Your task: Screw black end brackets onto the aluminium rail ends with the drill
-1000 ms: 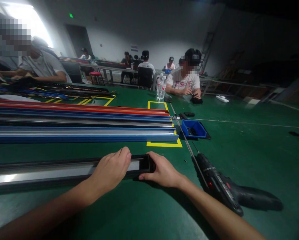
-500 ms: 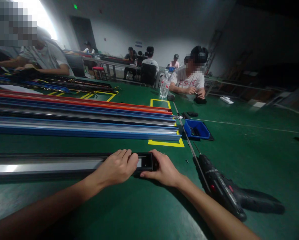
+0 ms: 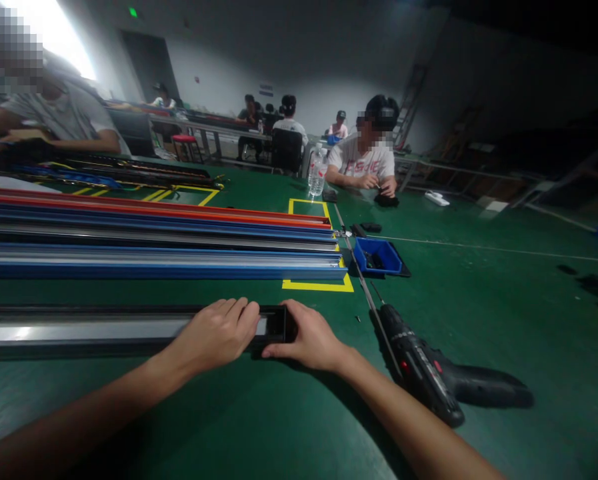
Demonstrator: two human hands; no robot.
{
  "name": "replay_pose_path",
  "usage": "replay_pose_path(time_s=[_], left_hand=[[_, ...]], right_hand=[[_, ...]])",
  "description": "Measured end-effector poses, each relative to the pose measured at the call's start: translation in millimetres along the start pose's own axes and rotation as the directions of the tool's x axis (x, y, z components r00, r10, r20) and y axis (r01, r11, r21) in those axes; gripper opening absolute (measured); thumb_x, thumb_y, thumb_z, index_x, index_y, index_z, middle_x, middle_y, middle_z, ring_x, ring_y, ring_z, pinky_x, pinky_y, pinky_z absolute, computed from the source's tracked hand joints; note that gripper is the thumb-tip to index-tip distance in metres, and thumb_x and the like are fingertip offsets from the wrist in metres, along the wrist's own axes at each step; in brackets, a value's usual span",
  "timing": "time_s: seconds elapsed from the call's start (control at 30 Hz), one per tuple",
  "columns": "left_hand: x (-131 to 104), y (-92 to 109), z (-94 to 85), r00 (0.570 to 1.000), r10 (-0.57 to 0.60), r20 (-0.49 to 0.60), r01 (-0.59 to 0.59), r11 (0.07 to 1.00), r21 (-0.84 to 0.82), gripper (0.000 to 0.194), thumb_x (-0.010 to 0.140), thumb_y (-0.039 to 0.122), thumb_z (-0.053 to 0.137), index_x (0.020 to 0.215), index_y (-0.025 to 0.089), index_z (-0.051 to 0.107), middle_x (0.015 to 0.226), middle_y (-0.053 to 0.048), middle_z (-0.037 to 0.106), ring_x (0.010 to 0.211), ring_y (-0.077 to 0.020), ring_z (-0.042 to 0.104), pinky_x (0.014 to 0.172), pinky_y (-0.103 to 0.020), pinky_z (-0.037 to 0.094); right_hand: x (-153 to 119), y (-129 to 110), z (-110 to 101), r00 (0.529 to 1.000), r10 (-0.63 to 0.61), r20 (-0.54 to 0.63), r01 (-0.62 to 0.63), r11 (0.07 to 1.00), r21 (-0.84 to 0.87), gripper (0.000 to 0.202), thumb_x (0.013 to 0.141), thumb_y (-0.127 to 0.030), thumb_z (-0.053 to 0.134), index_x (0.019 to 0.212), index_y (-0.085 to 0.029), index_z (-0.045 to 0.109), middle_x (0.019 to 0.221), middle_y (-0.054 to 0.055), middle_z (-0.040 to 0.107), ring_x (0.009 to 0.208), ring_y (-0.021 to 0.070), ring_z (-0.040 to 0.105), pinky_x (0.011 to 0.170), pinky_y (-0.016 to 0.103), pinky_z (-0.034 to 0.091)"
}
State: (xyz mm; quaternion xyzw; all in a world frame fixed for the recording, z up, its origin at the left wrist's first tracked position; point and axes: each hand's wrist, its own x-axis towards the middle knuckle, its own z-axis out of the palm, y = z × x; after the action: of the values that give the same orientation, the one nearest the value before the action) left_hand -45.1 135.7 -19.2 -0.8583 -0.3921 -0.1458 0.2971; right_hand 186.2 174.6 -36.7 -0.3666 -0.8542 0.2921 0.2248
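Observation:
A long black metal channel rail (image 3: 93,330) with a shiny silver inside lies flat along the near part of the table. Close to its right end, my left hand (image 3: 216,335) is closed over the rail, fingers curled across the top. My right hand (image 3: 313,339) holds the black end piece (image 3: 279,325) of the rail between thumb and fingers, the thumb on the near side. My left fingertips are hidden inside or behind the rail. A black cordless drill (image 3: 423,367) lies on its side to the right of my right hand.
Behind the rail lie several blue and black rails (image 3: 169,261) and a red one (image 3: 179,209). A blue bin (image 3: 377,257) of small dark parts, a small screw (image 3: 357,319) and water bottles (image 3: 316,175) are on the green table. A co-worker (image 3: 361,160) sits across.
The camera view has turned slightly to the right, so everything appears shifted left. Both hands keep about the same places on the rail.

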Motion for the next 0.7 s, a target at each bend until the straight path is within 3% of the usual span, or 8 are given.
replay_pose_path(time_s=[0.2, 0.3, 0.47, 0.5, 0.6, 0.7], left_hand=[[4.5, -2.4, 5.6, 0.999, -0.03, 0.029, 0.029, 1.0, 0.006, 0.019, 0.098, 0.014, 0.045, 0.081, 0.019, 0.053, 0.067, -0.003, 0.057, 0.057, -0.0214, 0.06, 0.055, -0.035, 0.048], [8.7, -1.9, 4.3, 0.997, -0.053, 0.053, 0.053, 0.999, -0.001, 0.021, 0.099, 0.014, 0.044, 0.08, 0.02, 0.053, 0.067, -0.003, 0.059, 0.057, -0.0213, 0.061, 0.055, -0.033, 0.048], [19.5, -4.3, -8.0, 0.995, -0.095, 0.037, 0.099, 0.984, -0.151, 0.022, 0.105, 0.02, 0.042, 0.093, 0.016, 0.06, 0.081, -0.007, 0.069, 0.069, -0.0227, 0.069, 0.062, -0.034, 0.056], [21.9, -6.0, -10.9, 0.994, -0.105, 0.015, 0.106, 0.975, -0.196, 0.022, 0.106, 0.022, 0.042, 0.1, 0.014, 0.062, 0.089, -0.009, 0.072, 0.077, -0.0238, 0.072, 0.068, -0.036, 0.059], [29.2, -12.3, -19.4, 0.986, -0.163, -0.029, 0.14, 0.917, -0.373, 0.026, 0.107, 0.025, 0.042, 0.119, 0.012, 0.061, 0.111, -0.013, 0.075, 0.098, -0.0244, 0.075, 0.086, -0.039, 0.062], [38.2, -15.9, -26.5, 0.969, -0.247, 0.031, 0.216, 0.775, -0.594, 0.023, 0.105, 0.028, 0.048, 0.118, 0.016, 0.063, 0.108, -0.007, 0.075, 0.096, -0.0187, 0.074, 0.085, -0.032, 0.062]], right_hand=[[6.9, -2.3, -6.0, 0.999, 0.036, 0.038, -0.036, 0.999, 0.007, 0.074, 0.069, -0.072, 0.084, 0.115, -0.019, 0.061, 0.104, 0.006, 0.068, 0.085, 0.0226, 0.063, 0.071, 0.033, 0.046], [9.2, -1.6, -4.6, 0.997, 0.068, 0.043, -0.07, 0.997, 0.034, 0.077, 0.07, -0.067, 0.086, 0.124, -0.018, 0.061, 0.115, 0.01, 0.07, 0.097, 0.0275, 0.067, 0.082, 0.04, 0.052], [-2.1, -10.1, -13.1, 0.992, 0.1, 0.081, -0.111, 0.982, 0.152, 0.122, 0.063, -0.056, 0.095, 0.159, -0.015, 0.032, 0.155, 0.024, 0.047, 0.139, 0.0391, 0.05, 0.113, 0.056, 0.042], [-9.0, -15.0, -20.3, 0.989, 0.099, 0.108, -0.116, 0.98, 0.164, 0.121, 0.067, -0.055, 0.093, 0.161, -0.015, 0.029, 0.157, 0.025, 0.045, 0.14, 0.0389, 0.049, 0.114, 0.056, 0.042], [-41.8, -30.9, -56.3, 0.981, 0.124, 0.151, -0.136, 0.988, 0.067, 0.091, 0.09, -0.051, 0.074, 0.163, -0.018, 0.03, 0.154, 0.022, 0.049, 0.135, 0.0364, 0.054, 0.111, 0.055, 0.047], [-89.9, -30.4, -106.9, 0.978, 0.174, 0.115, -0.153, 0.973, -0.172, 0.056, 0.099, -0.043, 0.064, 0.151, -0.028, 0.053, 0.145, 0.014, 0.061, 0.13, 0.0347, 0.059, 0.11, 0.056, 0.047]])
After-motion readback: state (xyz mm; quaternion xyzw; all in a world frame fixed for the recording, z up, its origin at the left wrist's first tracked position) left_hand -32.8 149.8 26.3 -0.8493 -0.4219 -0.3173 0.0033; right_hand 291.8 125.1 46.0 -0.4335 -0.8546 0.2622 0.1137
